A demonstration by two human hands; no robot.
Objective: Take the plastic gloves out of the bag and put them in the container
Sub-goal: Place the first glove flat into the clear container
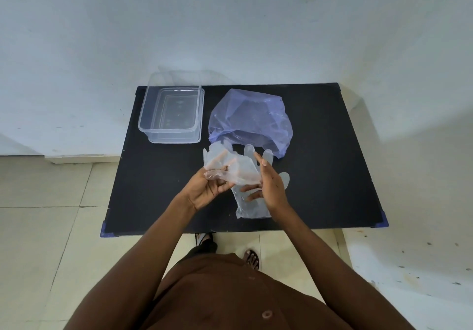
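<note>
A crumpled clear plastic glove (230, 168) is held above the black table (332, 176) by my left hand (207, 189), whose fingers show through the plastic. My right hand (271, 189) stands edge-on beside it, fingers touching the glove's right side. Under my hands another clear glove (249, 208) lies flat on the table, its fingertips (248, 149) pointing toward the bag. The translucent purple bag (250, 120) lies just behind, mouth toward me. An empty clear rectangular container (170, 113) sits at the table's far left corner.
The table stands against a white wall (230, 22). Beige floor tiles (46, 201) lie to the left, and my sandalled feet (252, 259) show below the table's near edge. Bare black tabletop extends to the right of the bag.
</note>
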